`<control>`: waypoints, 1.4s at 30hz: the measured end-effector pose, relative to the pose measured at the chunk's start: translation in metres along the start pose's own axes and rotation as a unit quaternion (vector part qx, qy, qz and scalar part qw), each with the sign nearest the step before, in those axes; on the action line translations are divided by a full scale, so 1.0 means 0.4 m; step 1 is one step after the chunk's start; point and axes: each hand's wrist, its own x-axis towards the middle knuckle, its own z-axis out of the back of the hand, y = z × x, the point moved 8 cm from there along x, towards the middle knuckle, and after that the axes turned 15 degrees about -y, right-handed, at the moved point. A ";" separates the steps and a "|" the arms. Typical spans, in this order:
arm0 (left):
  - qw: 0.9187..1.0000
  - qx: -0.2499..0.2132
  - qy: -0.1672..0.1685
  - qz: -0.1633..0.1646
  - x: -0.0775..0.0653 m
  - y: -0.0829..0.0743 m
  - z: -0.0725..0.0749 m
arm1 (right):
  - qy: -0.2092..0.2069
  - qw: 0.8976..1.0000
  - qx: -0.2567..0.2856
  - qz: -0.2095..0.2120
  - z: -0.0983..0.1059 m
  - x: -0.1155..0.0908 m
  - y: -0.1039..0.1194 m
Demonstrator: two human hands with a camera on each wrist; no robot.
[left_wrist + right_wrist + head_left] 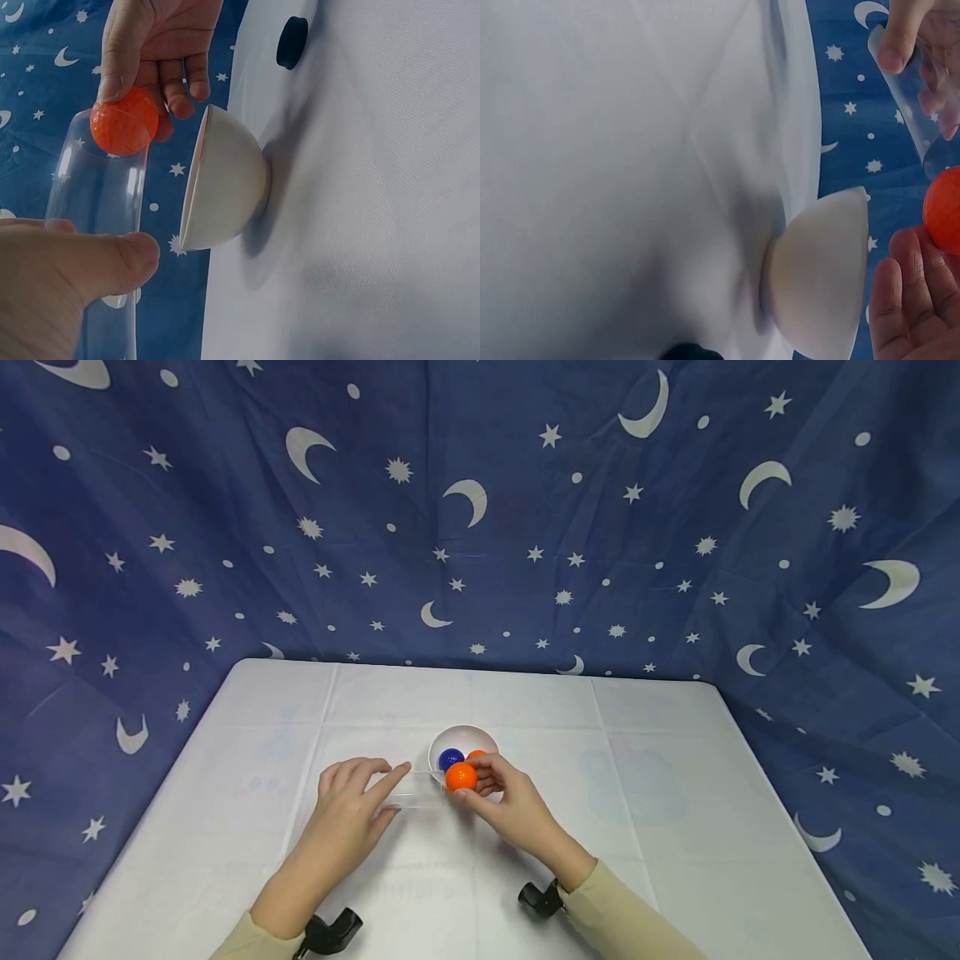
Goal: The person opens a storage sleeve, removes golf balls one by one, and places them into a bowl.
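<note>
My left hand [341, 818] holds a clear plastic tube [97, 187] between thumb and fingers, its mouth toward the right hand. My right hand [517, 806] pinches an orange ball [461, 777] with thumb and fingertips. In the left wrist view this ball sits right at the tube's mouth, partly seen through the clear wall. Just beyond both hands stands a white bowl [229, 180] on the table. Inside it lie a blue ball [451, 758] and another orange ball [477, 753], partly hidden by the held ball and right hand.
A white cloth covers the table [360, 702]. On it, beside the bowl, is a small dark round object [292, 43], hidden from the head view. Behind the table hangs a blue curtain [510, 527] with moons and stars. Both wrists wear black cameras [333, 932].
</note>
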 end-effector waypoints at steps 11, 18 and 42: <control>1.000 -0.010 -0.013 0.002 -0.001 0.004 0.006 | -0.027 0.998 -0.046 0.041 0.016 0.029 0.006; 1.000 -0.008 -0.012 0.003 -0.004 0.007 0.006 | -0.039 0.993 -0.086 0.067 0.015 0.049 0.012; 1.000 -0.001 0.015 0.021 -0.024 0.013 -0.011 | -0.108 0.952 -0.277 0.074 -0.019 0.110 -0.031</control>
